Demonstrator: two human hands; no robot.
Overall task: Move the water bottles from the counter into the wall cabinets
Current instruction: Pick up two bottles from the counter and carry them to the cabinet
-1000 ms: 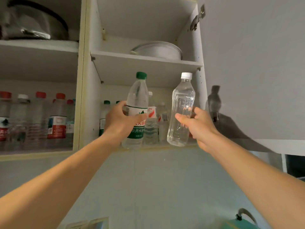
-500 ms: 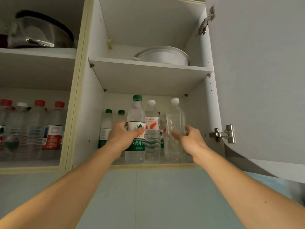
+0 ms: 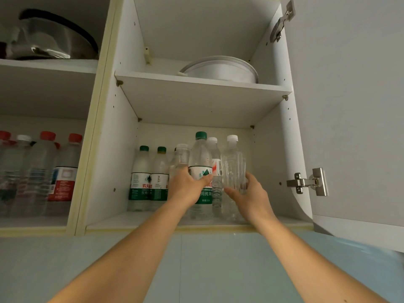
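Here the step in hand looks like setting 2 bottles down on the lower shelf (image 3: 153, 218) of the open cabinet; both seem to stand on it already. From the left: the neighbouring compartment holds a row of red-capped bottles (image 3: 63, 171) below and a metal pot (image 3: 54, 38) above. In the open one, 2 green-capped bottles (image 3: 148, 178) stand at the back left. The left hand (image 3: 185, 189) wraps the green-capped bottle (image 3: 200, 162) at its label; a white-capped one (image 3: 215, 162) stands just behind. The right hand (image 3: 249, 195) curls round the clear bottle (image 3: 232, 169) low on its body. A white basin (image 3: 220, 69) sits on the upper shelf. Next, I judge, both grips should loosen without tipping the neighbours.
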